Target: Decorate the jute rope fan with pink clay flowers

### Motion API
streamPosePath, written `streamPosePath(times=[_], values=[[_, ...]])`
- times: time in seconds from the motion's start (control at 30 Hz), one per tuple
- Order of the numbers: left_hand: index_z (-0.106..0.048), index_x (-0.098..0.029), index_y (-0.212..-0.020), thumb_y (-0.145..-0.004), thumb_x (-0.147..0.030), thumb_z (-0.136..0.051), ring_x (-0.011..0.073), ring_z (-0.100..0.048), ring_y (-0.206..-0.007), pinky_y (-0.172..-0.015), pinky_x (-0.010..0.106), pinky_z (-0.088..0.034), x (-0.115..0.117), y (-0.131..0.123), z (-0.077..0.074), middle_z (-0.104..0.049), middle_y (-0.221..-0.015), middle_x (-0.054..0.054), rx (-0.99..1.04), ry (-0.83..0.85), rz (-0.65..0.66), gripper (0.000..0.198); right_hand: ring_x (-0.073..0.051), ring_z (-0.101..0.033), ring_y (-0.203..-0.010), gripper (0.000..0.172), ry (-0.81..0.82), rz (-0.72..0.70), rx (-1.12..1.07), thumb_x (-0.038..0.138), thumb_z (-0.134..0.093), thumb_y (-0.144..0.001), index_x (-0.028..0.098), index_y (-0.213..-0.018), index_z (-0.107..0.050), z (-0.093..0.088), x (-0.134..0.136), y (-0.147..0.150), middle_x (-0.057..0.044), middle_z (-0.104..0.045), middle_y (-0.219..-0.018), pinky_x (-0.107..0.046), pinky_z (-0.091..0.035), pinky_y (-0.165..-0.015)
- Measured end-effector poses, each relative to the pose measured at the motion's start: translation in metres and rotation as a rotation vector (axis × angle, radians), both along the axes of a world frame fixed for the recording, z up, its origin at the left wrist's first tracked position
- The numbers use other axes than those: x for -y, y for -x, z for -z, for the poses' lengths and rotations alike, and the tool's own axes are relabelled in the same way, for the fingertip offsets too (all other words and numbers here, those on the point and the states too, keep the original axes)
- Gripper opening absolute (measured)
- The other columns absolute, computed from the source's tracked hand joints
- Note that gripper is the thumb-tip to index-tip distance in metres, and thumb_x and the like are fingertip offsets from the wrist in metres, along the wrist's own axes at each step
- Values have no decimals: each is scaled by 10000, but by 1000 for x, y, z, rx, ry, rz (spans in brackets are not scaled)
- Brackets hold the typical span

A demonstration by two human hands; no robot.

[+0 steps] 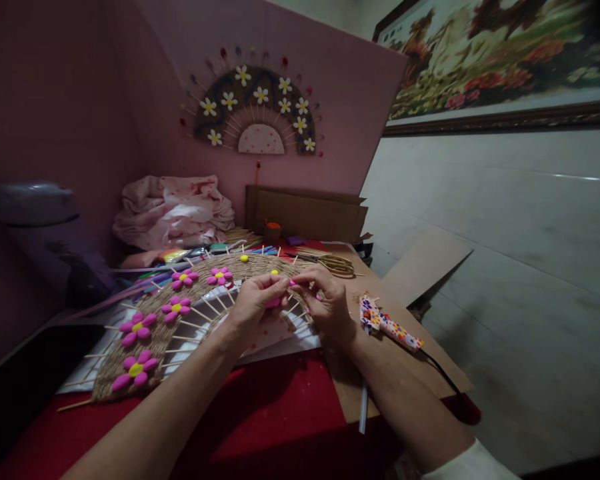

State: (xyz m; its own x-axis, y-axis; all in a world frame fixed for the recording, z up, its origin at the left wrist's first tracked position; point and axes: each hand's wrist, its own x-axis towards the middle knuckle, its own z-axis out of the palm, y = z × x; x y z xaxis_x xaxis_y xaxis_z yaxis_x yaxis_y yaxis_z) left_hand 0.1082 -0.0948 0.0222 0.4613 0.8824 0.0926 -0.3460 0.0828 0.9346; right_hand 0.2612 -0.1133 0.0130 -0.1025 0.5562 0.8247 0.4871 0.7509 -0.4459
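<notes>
My left hand [260, 301] and my right hand [327, 303] meet above a half-round fan [173, 333] wound with brown twine on thin sticks. Between my right thumb and forefinger is a small bit of pink clay [293, 283], which my left fingertips also reach. Some more pink clay [274, 303] shows under my left fingers, partly hidden. Pink flowers [137, 327] with yellow centers sit along the fan's left side. A lone yellow disc [245, 258] lies at its top, and another yellow disc [275, 272] is just behind my left hand.
Right of my hands lies a flower-patterned glue gun [390, 325] with a black cord, near a clear glue stick [363, 407]. Gold-handled scissors [337, 265] lie behind. A finished-looking fan [257, 110] with white flowers hangs on the pink board, above a crumpled pink cloth [173, 210].
</notes>
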Motion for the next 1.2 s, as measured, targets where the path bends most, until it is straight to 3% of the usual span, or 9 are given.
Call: streamPosePath(times=[1.2], values=[[-562,-133,-640,-666,-418,-716,23,-340,-337,-340,160,-184,-1,-1,1,-519,-462,-44,-55,-41,-44,325,-146,-566,-768,57,64,-20,-9,166,-603,-819,204,-860,-617,1,0,0,-28,-616,-830,-270,-450,-635]])
